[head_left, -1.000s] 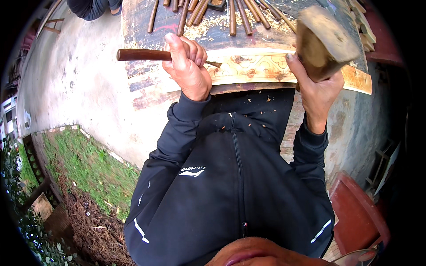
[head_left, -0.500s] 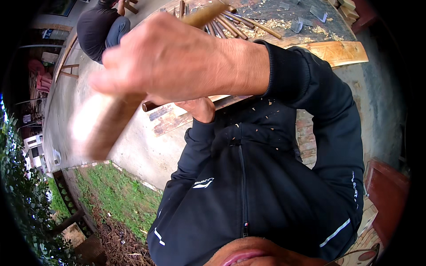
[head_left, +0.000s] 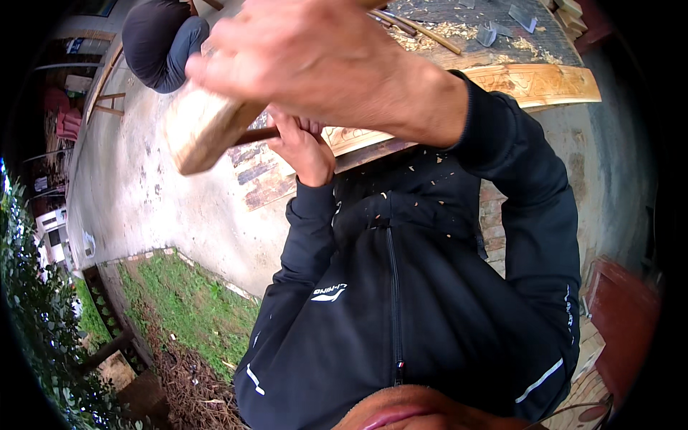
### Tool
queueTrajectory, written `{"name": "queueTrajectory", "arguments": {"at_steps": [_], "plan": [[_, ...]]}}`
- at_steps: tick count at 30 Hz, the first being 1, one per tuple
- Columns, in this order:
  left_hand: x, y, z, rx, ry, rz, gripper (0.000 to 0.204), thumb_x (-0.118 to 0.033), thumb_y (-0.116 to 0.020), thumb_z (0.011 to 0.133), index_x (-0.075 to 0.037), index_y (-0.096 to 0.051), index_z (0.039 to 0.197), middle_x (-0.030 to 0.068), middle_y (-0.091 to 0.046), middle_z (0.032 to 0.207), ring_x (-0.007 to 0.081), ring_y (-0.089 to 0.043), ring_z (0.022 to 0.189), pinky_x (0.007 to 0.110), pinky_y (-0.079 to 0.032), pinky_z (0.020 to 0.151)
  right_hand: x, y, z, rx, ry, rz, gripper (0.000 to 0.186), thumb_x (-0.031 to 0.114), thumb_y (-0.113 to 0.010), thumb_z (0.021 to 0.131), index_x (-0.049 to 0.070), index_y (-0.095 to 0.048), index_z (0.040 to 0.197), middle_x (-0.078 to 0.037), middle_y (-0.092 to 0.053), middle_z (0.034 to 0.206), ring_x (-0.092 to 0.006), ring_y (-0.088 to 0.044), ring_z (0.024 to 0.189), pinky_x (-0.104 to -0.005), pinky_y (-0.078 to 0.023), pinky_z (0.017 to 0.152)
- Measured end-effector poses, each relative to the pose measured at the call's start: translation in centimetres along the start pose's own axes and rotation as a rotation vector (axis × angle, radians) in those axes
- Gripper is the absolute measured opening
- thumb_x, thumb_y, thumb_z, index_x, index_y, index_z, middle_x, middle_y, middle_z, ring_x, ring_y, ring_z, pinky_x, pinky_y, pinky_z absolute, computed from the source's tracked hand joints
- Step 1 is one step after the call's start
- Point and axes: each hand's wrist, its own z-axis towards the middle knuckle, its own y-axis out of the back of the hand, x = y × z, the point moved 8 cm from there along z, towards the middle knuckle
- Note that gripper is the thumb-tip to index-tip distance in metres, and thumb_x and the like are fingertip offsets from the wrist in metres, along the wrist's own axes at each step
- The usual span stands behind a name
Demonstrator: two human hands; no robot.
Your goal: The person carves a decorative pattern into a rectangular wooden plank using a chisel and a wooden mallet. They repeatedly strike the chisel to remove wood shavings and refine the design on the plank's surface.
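Observation:
My right hand (head_left: 315,68) is wrapped round a wooden mallet, its pale block head (head_left: 204,129) hanging at the left beside the handle end of a chisel (head_left: 254,136). My left hand (head_left: 304,150) grips that chisel over a pale wooden board (head_left: 545,86) with drawn or carved curved patterns, lying along the bench's near edge. The chisel's tip is hidden, as is much of the board behind my right hand and wrist. Whether mallet and chisel touch I cannot tell.
On the dark, worn bench (head_left: 430,14) are wood shavings (head_left: 444,32), several tool handles (head_left: 430,36) and grey blades (head_left: 487,34). A crouching person (head_left: 161,50) is at upper left. Stacked wood blocks (head_left: 562,21) sit at upper right, grass (head_left: 172,301) at lower left.
My right hand has swung the mallet from the right across to the left, then slightly up from half a second ago. My left hand still holds the chisel.

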Motion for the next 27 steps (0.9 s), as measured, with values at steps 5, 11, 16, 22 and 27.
{"name": "queueTrajectory", "arguments": {"at_steps": [5, 11, 16, 22, 27], "plan": [[-4.0, 0.6, 3.2, 0.035, -0.075, -0.026, 0.057, -0.052, -0.047, 0.110, -0.014, -0.033, 0.070, -0.0023, -0.031, 0.065, 0.0096, -0.029, 0.054, 0.027, -0.026, 0.049, -5.9, 1.5, -7.7, 0.185, -0.586, 0.409, 0.047, 0.017, -0.083, 0.075, 0.006, -0.072, 0.118, -0.017, -0.075, 0.101, -0.0352, -0.074, 0.089, -0.0409, -0.058, 0.077], [-3.4, 2.1, 1.5, -0.037, -0.025, 0.030, 0.058, -0.050, -0.048, 0.111, -0.016, -0.031, 0.067, -0.0039, -0.026, 0.060, 0.0084, -0.023, 0.049, 0.026, -0.019, 0.045, -7.0, 0.4, -18.0, 0.445, -0.822, 0.329, 0.060, 0.024, -0.089, 0.079, -0.006, -0.066, 0.127, -0.022, -0.076, 0.107, -0.0278, -0.076, 0.097, -0.0366, -0.058, 0.088], [-2.5, 1.9, 1.6, -0.006, -0.021, 0.038, 0.059, -0.052, -0.048, 0.110, -0.016, -0.032, 0.067, -0.0045, -0.025, 0.060, 0.0080, -0.023, 0.048, 0.026, -0.019, 0.045, -5.9, -0.1, -19.5, 0.480, -0.875, 0.352, 0.062, 0.026, -0.089, 0.075, -0.001, -0.068, 0.127, -0.023, -0.075, 0.103, -0.0357, -0.074, 0.092, -0.0413, -0.058, 0.082], [-2.1, 1.6, 1.8, -0.024, -0.014, 0.012, 0.059, -0.054, -0.048, 0.110, -0.015, -0.033, 0.067, -0.0042, -0.026, 0.060, 0.0079, -0.025, 0.050, 0.025, -0.020, 0.045, -5.1, -1.0, -18.8, 0.491, -0.862, 0.401, 0.064, 0.024, -0.090, 0.075, 0.000, -0.067, 0.129, -0.022, -0.075, 0.105, -0.0342, -0.075, 0.094, -0.0399, -0.057, 0.084], [-1.5, 1.9, 2.0, -0.035, 0.026, -0.012, 0.059, -0.053, -0.048, 0.110, -0.015, -0.034, 0.067, -0.0038, -0.027, 0.061, 0.0081, -0.027, 0.050, 0.025, -0.021, 0.045, -4.8, -1.2, -17.2, 0.508, -0.788, 0.359, 0.063, 0.025, -0.090, 0.075, 0.002, -0.067, 0.128, -0.022, -0.075, 0.102, -0.0362, -0.074, 0.092, -0.0410, -0.058, 0.082]]}}
